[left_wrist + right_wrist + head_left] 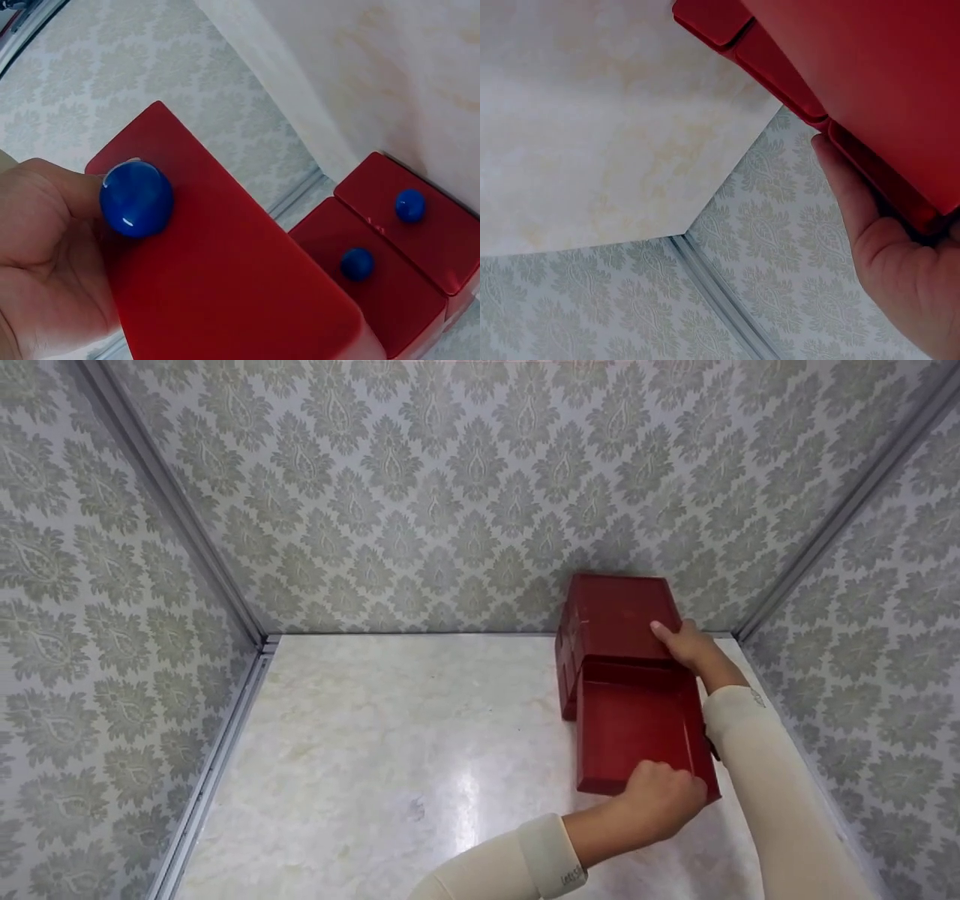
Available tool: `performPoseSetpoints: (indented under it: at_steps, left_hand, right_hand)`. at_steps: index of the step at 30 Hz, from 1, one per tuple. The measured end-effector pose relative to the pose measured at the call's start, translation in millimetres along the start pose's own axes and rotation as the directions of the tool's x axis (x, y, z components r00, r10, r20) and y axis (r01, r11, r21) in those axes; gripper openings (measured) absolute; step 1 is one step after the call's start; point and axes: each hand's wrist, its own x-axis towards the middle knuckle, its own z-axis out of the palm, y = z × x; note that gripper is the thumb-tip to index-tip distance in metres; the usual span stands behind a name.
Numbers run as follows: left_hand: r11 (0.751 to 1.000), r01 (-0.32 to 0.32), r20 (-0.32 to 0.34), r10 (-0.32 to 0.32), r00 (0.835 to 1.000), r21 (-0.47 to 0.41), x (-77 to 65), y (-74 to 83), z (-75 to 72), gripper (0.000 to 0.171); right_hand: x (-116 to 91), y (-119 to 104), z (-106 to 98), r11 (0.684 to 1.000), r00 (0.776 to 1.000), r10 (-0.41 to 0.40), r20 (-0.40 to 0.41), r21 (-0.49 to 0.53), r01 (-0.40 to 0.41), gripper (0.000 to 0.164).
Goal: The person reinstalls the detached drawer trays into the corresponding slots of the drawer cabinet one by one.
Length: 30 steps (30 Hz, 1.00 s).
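Note:
A red drawer cabinet [626,619] stands at the back right of the table, against the wall. Its top drawer [634,727] is pulled far out toward me, and the bare red inside shows. At the drawer's front, my left hand [664,799] is curled. The left wrist view has its fingers gripping a round blue knob [137,199] on the drawer front [240,277]. My right hand [696,651] holds the cabinet at its right top edge, thumb on top; the other fingers are mostly hidden down the side.
Two more red drawer fronts, one [360,292] beside another [420,225], carry blue knobs and look closed. The pale marbled table [375,735] stretches to the left. Patterned walls [465,495] with metal corner rails [195,532] enclose the back and sides.

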Motion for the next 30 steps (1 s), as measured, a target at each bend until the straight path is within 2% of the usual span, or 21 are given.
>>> performPoseSetpoints:
  at_steps: [2,8,16,21,30]
  left_hand:
    - [1.0,-0.008,-0.01,0.008,1.0,0.009,-0.7,-0.7,1.5,0.017]
    - [0.995,-0.033,-0.113,0.043,0.993,0.09,-5.3,-0.6,5.6,0.022]
    - [0.996,-0.015,-0.08,0.022,0.997,0.087,3.5,-6.3,14.6,0.022]
    - [0.997,-0.023,-0.112,0.031,0.993,0.069,9.4,-11.0,22.4,0.018]
    - [0.998,0.057,-0.226,-0.048,0.973,0.034,18.3,-21.0,44.5,0.019]
  right_hand:
    - [3.0,1.8,0.6,1.0,1.0,0.004,0.004,0.0,-0.004,0.104]
    - [4.0,1.1,0.6,0.998,1.0,0.014,0.025,-0.057,-0.013,0.106]
    - [1.8,-1.4,-0.7,0.999,0.999,0.005,0.032,-0.053,-0.003,0.106]
    - [2.7,-1.3,-1.2,0.998,1.0,0.001,0.026,-0.063,0.001,0.105]
    - [4.2,-3.1,-2.0,0.998,0.999,0.02,0.03,-0.06,-0.018,0.104]
